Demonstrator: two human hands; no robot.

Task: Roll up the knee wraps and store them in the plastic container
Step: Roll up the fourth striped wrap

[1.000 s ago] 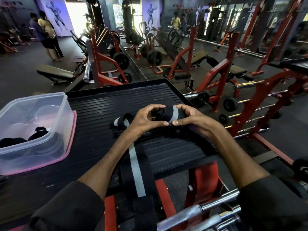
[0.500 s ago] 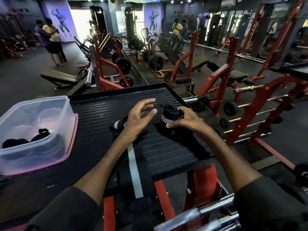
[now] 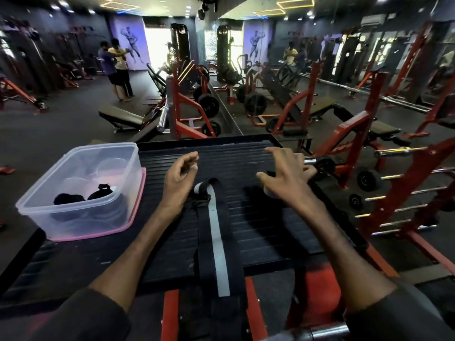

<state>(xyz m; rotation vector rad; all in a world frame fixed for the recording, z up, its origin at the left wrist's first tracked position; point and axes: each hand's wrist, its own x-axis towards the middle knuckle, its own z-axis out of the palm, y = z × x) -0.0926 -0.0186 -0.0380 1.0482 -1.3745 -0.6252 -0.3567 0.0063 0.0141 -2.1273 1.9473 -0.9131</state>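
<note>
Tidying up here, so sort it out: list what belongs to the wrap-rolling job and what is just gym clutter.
Job: striped knee wrap, plastic container, dark rolls inside it, left hand, right hand.
Clutter: bench, weight plates, barbell, dumbbells.

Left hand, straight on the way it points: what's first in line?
Nothing, apparently: the left hand points away over the ribbed platform toward its far rim; height above it is unclear.

Reaching forward with both forearms (image 3: 138, 244) bare below dark sleeves (image 3: 81, 316), curling the left hand (image 3: 181, 177) loosely around nothing and spreading the thumb and forefinger of the palm-down right hand (image 3: 285, 173), with any grip under that palm hidden.
</note>
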